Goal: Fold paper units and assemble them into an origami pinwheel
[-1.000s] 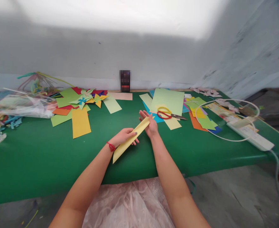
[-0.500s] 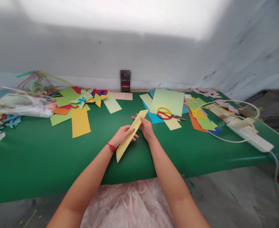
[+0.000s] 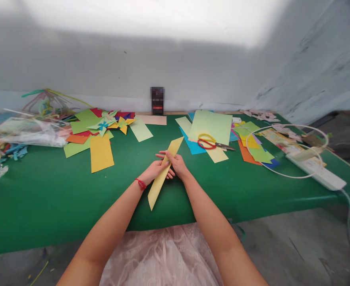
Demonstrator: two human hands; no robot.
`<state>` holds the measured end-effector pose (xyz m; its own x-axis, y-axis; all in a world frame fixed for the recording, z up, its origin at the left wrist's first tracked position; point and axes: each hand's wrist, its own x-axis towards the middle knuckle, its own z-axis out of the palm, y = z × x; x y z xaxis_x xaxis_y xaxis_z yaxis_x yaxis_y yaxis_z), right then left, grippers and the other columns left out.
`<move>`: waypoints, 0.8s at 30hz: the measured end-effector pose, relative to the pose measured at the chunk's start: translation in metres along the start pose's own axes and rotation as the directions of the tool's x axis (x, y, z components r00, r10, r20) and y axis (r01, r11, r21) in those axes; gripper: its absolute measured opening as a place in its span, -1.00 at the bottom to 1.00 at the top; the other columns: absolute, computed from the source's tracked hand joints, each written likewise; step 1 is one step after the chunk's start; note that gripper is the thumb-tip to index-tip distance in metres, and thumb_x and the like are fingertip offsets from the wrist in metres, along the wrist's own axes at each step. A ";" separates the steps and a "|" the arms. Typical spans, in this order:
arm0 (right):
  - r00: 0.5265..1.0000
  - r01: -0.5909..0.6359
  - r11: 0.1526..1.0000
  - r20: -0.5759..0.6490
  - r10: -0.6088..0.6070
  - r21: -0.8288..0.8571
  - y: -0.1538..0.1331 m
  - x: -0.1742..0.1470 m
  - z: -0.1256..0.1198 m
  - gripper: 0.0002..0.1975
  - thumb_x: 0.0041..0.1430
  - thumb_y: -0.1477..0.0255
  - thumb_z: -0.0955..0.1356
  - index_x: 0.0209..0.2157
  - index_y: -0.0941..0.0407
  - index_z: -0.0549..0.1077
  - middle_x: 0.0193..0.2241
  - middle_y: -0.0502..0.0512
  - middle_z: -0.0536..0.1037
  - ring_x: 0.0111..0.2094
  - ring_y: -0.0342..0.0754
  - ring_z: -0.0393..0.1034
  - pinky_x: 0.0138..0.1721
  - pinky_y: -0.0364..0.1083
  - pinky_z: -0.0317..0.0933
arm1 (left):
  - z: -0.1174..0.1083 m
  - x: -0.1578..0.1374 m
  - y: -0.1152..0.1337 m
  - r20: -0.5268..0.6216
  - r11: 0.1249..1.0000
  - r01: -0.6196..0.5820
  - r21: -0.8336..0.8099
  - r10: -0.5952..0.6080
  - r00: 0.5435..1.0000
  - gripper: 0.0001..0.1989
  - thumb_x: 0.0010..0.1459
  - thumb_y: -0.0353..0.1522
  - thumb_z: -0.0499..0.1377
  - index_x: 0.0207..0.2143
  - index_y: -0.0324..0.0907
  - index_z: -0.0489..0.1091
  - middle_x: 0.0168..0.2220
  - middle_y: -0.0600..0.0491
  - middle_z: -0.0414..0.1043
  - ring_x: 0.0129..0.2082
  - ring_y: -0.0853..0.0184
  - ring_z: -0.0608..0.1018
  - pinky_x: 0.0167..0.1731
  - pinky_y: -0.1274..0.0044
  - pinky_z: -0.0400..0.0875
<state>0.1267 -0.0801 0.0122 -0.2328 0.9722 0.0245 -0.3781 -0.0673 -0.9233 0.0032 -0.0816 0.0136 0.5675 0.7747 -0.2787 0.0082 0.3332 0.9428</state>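
A pale yellow folded paper strip (image 3: 159,184) with slanted ends is held above the green table, tilted from lower left to upper right. My left hand (image 3: 153,171), with a red string round its wrist, grips the strip near its middle, thumb on top and fingers behind. Just above that, my right hand (image 3: 179,165) pinches the same strip, its thumb on the front face. Both hands meet around the paper, and some fingers are hidden behind it. Red-and-yellow-handled scissors (image 3: 208,142) lie to the right, beyond my right hand.
On the green table (image 3: 58,206), an orange-yellow sheet (image 3: 101,153) and folded paper stars (image 3: 111,123) lie left. A pale green sheet (image 3: 210,123) and coloured papers (image 3: 254,145) lie right. A white power strip (image 3: 318,171) with cable is far right; a phone (image 3: 157,101) stands against the wall.
My right hand has slid down the strip toward my left hand. The strip has turned a little steeper, and its lower end has shifted slightly down and right.
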 end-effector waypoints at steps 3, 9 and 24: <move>1.000 0.000 1.000 0.005 0.000 -0.008 -0.001 0.001 0.000 -0.63 0.10 0.15 0.29 -0.21 0.15 0.47 -0.22 0.17 0.57 -0.15 0.04 0.45 -0.06 0.03 0.27 | 0.000 0.000 0.001 -0.011 1.000 0.024 0.016 -0.024 1.000 -0.61 0.00 -0.13 0.21 -0.44 -0.34 0.37 -0.52 -0.10 0.51 -0.57 0.35 0.53 -0.48 0.50 0.45; 0.999 -0.029 0.996 -0.039 0.026 -0.080 -0.004 -0.001 -0.003 -0.62 0.10 0.14 0.28 -0.20 0.12 0.47 -0.20 0.14 0.56 -0.27 -0.02 0.48 -0.28 -0.08 0.33 | 0.000 -0.004 0.008 0.035 0.996 0.080 0.034 -0.081 0.996 -0.69 -0.04 -0.23 0.27 -0.43 -0.36 0.41 -0.47 -0.11 0.52 -0.50 0.35 0.55 -0.42 0.53 0.46; 0.934 0.136 0.990 -0.328 -0.142 -0.041 -0.010 0.009 -0.027 -0.64 0.08 0.17 0.29 -0.22 0.14 0.45 -0.22 0.14 0.57 -0.12 -0.01 0.41 -0.09 -0.02 0.21 | -0.005 -0.010 0.006 0.274 0.969 0.227 0.098 -0.245 0.930 -0.58 -0.03 -0.11 0.22 -0.39 -0.35 0.43 -0.40 -0.20 0.54 -0.47 0.29 0.57 -0.41 0.47 0.45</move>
<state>0.1525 -0.0643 0.0109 0.1302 0.9911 0.0286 -0.3688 0.0752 -0.9264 -0.0062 -0.0846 0.0214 0.7513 0.4917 -0.4401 0.2169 0.4459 0.8684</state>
